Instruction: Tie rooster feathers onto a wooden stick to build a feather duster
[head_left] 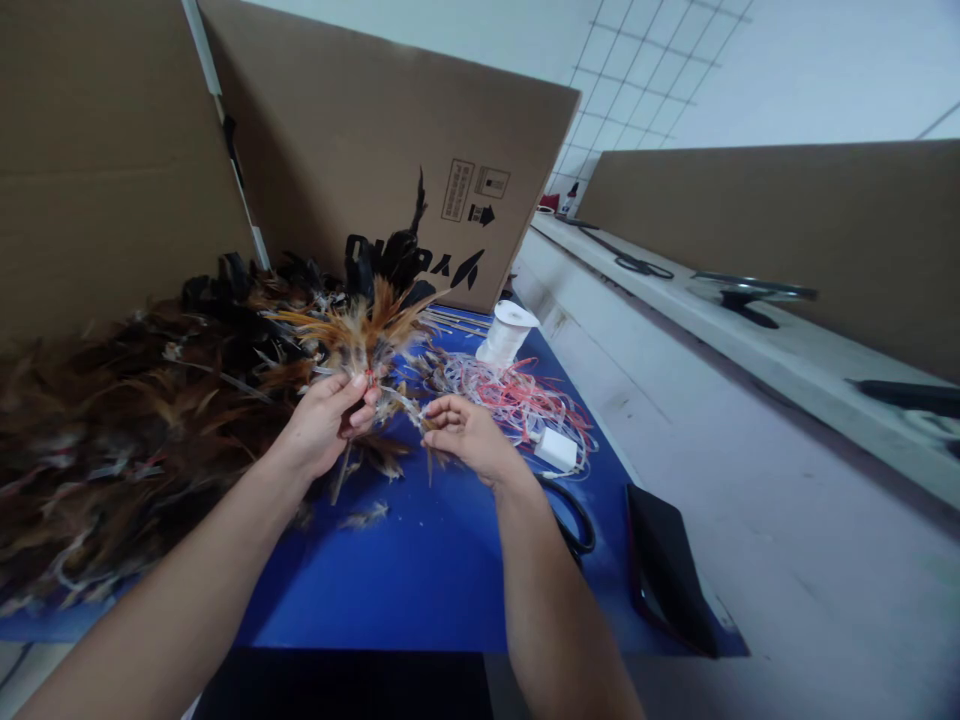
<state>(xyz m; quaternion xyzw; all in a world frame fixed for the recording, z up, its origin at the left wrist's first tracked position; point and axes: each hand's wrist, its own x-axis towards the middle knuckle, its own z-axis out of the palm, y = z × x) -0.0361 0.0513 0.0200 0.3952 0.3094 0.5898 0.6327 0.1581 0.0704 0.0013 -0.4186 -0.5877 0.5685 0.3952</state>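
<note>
In the middle of the head view, my left hand is closed round the base of a feather bunch. The bunch has orange-brown plumes fanning upward, with red string at its base. To its right, my right hand pinches a whitish strand that runs across from the bunch. Bits of feather cling near these fingertips, and the strand's end there is hard to make out. A large pile of brown and black feathers lies to the left of my left hand. A small loose feather rests on the blue table below.
A white spool stands behind tangled red and white strings and a white adapter. Black scissor handles and a dark phone-like case lie on the right of the blue table. Cardboard walls the back.
</note>
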